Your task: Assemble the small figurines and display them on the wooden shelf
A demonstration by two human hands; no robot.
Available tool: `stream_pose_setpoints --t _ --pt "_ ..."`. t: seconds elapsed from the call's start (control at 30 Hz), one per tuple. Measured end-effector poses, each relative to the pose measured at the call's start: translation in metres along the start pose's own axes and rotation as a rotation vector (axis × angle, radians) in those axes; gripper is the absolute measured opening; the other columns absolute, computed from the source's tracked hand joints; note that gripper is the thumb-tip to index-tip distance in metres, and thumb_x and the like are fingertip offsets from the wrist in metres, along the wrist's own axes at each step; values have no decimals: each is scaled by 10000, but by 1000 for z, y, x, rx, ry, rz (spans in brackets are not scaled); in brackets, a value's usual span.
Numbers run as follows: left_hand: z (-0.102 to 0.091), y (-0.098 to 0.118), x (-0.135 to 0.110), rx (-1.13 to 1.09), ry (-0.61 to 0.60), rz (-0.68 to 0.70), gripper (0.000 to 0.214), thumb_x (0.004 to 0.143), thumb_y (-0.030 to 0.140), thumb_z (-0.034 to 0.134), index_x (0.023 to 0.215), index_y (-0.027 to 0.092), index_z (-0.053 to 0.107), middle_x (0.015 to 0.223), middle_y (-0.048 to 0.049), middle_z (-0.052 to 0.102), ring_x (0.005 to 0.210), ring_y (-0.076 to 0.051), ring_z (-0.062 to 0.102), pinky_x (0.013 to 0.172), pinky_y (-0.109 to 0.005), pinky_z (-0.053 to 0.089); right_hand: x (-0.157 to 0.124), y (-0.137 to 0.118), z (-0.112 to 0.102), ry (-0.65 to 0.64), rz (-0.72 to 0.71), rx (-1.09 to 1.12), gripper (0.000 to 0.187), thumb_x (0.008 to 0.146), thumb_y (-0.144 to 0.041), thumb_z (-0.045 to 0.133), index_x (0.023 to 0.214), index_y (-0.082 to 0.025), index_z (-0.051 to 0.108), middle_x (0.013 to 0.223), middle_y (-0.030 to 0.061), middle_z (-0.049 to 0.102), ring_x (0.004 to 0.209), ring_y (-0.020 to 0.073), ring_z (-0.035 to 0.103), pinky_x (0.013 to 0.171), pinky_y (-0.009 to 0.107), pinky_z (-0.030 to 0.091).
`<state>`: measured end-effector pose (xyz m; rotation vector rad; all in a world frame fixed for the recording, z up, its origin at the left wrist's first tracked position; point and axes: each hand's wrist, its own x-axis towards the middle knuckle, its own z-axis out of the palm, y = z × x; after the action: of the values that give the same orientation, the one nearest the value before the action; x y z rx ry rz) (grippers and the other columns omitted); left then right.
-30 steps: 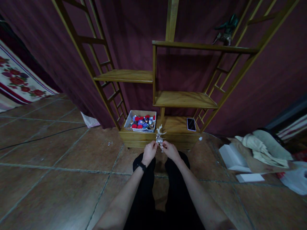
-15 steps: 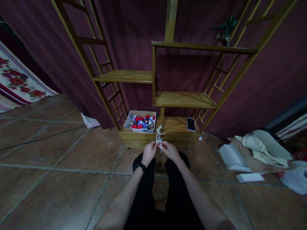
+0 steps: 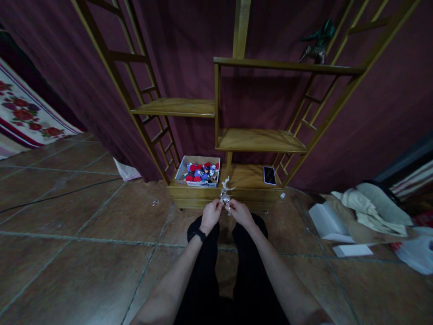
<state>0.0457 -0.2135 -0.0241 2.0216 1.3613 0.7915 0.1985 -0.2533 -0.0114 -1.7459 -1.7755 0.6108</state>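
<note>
A small silvery figurine (image 3: 225, 191) with spiky upper parts is held upright between both hands, just in front of the bottom board of a wooden shelf unit (image 3: 260, 140). My left hand (image 3: 210, 215), with a dark watch on its wrist, pinches the figurine's lower left side. My right hand (image 3: 241, 212) pinches its lower right side. Both hands hover above my dark-trousered knees. Behind the figurine, on the bottom board, stands a white box (image 3: 199, 171) filled with several small red, blue and white toys.
A phone (image 3: 269, 175) lies on the bottom board to the right. A dark green figure (image 3: 318, 43) stands on the top shelf. White boxes (image 3: 326, 222), cloth (image 3: 370, 205) and a plastic bag (image 3: 416, 255) lie on the tiled floor at right. A floral rug (image 3: 23, 110) lies far left.
</note>
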Motion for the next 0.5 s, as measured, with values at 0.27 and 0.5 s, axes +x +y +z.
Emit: stream_pose_setpoints --t 0.27,0.5 --pt "-1 0 0 5 -14 -16 241 863 324 414 774 187 592 585 5 595 597 -124 578 603 -217 363 2 5 2 -7 -29 29 102 783 -266 519 866 -265 578 798 -34 658 722 136 595 612 210 358" --pt "0 0 0 2 0 1 240 865 312 402 775 189 588 566 10 587 564 -124 569 583 -218 358 2 6 3 -33 -14 17 120 781 -253 533 890 -266 582 831 -23 666 768 144 603 645 212 370"
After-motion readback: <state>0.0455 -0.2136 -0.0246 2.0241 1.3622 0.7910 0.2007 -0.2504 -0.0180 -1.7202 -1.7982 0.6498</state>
